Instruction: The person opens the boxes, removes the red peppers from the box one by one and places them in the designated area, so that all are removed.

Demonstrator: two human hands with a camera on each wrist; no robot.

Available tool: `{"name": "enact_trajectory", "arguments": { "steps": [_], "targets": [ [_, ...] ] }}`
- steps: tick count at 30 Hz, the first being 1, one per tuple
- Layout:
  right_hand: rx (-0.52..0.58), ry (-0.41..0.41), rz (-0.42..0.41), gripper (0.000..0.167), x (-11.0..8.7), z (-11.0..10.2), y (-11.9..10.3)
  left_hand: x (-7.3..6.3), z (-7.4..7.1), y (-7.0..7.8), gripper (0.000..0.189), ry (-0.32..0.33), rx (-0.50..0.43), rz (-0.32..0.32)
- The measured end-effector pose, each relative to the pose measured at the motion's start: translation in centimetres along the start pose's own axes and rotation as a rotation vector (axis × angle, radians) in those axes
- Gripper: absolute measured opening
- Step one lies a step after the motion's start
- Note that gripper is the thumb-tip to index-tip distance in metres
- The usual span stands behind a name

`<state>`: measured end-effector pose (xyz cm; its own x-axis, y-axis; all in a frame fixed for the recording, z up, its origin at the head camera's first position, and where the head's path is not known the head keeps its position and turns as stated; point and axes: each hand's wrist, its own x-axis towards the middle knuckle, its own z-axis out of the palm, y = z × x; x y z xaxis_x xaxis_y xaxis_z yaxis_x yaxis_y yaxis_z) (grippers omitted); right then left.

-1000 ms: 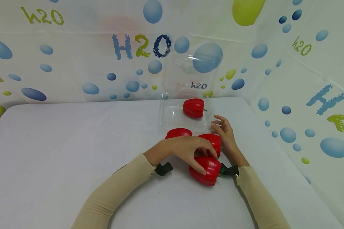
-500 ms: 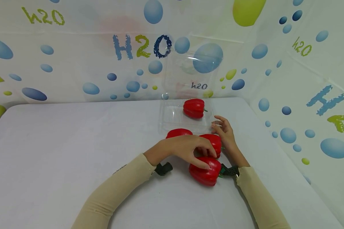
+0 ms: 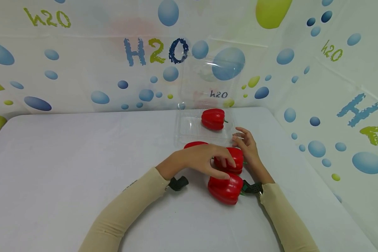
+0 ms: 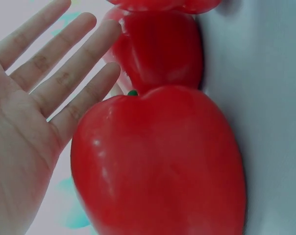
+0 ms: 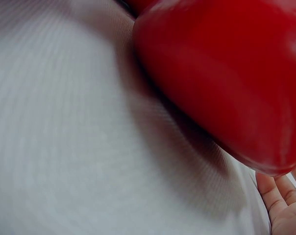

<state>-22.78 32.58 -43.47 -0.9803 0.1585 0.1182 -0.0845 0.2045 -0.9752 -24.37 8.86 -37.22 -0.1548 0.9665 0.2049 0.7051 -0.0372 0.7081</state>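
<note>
Fingers spread, my left hand (image 3: 204, 158) hovers over a red bell pepper (image 3: 236, 161); its thumb tip overlaps the top of a nearer bell pepper (image 3: 225, 190). In the left wrist view its straight fingers (image 4: 64, 78) stand apart beside a large red pepper (image 4: 158, 161). A third pepper (image 3: 195, 144) is mostly hidden behind that hand. My right hand (image 3: 247, 147), fingers loosely bent, is at the right front corner of a clear plastic clamshell box (image 3: 189, 129); contact is hard to tell. Inside the box lies another bell pepper (image 3: 212, 119).
The box's transparent lid (image 3: 208, 77) stands up against the patterned backdrop (image 3: 107, 70). A white cloth covers the table (image 3: 82, 175). The side backdrop (image 3: 334, 105) rises along the table's right edge. Dark wrist straps (image 3: 253, 188) sit close to the peppers.
My left hand has shifted slightly up and left, its fingers opening further and showing more of the middle pepper. The right hand and the box have stayed in place.
</note>
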Motion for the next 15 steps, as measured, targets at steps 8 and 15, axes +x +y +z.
{"name": "enact_trajectory", "arguments": {
  "steps": [8, 15],
  "targets": [
    [-0.015, -0.007, 0.010, 0.052, -0.1, -0.1, 0.1, -0.2, -0.5, 0.2, 0.041, 0.032, 0.000, -0.009],
    [-0.008, 0.000, 0.017, 0.051, -0.1, -0.1, 0.1, -0.5, -1.1, 0.3, 0.038, 0.088, 0.021, -0.004]
  ]
}}
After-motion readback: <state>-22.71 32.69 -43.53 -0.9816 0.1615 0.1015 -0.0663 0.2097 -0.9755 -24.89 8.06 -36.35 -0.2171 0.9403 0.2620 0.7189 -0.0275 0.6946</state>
